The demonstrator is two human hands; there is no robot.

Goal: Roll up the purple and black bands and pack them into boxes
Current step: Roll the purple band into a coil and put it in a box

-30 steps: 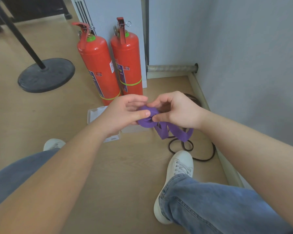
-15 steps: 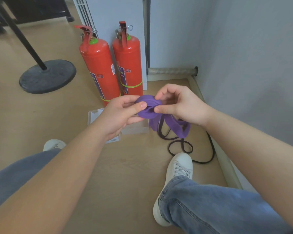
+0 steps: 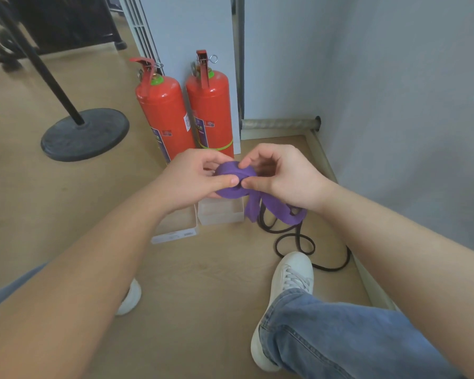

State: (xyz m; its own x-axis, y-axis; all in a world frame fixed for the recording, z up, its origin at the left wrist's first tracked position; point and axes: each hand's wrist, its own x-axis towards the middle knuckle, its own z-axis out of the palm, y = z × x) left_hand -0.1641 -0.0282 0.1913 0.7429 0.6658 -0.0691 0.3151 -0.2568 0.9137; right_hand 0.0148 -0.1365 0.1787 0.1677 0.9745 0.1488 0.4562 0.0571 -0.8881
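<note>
A purple band (image 3: 231, 175) is partly wound into a roll held between both hands above the floor. My left hand (image 3: 195, 177) grips the roll's left side, thumb against it. My right hand (image 3: 282, 176) pinches the roll from the right with thumb and forefinger. The band's loose tail (image 3: 274, 212) hangs down under my right hand. A thin black band (image 3: 296, 239) lies in loops on the wooden floor by my right shoe. Two clear plastic boxes (image 3: 220, 213) sit on the floor just below the hands, the left one (image 3: 175, 228) partly hidden by my left wrist.
Two red fire extinguishers (image 3: 164, 116) stand against a white panel behind the boxes. A black round stand base (image 3: 85, 134) with a pole is at the left. A grey wall and skirting (image 3: 323, 157) run along the right. My white shoes (image 3: 290, 274) rest on the floor.
The roll has grown larger and the hanging tail shorter. Both hands have turned the roll and risen slightly in view.
</note>
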